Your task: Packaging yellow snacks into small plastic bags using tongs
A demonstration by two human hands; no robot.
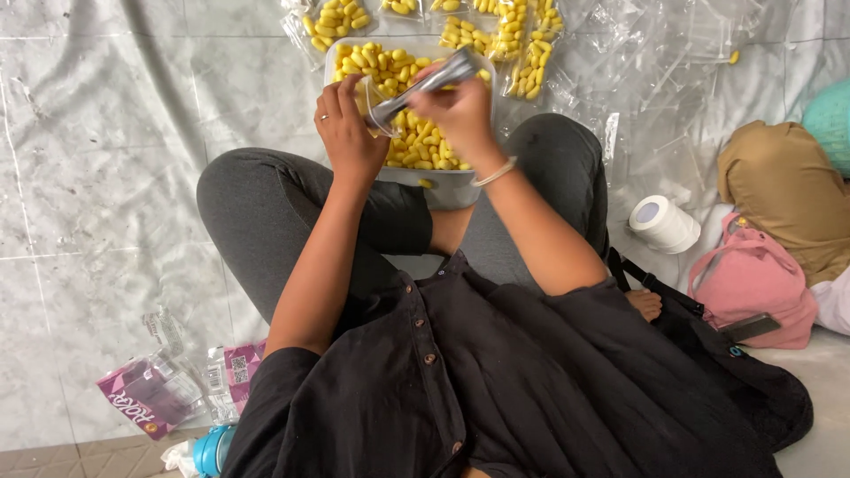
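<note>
Holding a small clear bag [382, 104] pinched in our left hand [348, 133], we grip a metal scoop [434, 80] in our closed right hand [456, 111]; its long axis slants down-left into the bag's mouth, over the tub [447, 188] of yellow pieces [416, 146].

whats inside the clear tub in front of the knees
The tub is full of small yellow oblong pieces. The left hand and the right hand, which holds a metal scoop, cover its middle, so the pieces there and the tub's bottom are hidden.
</note>
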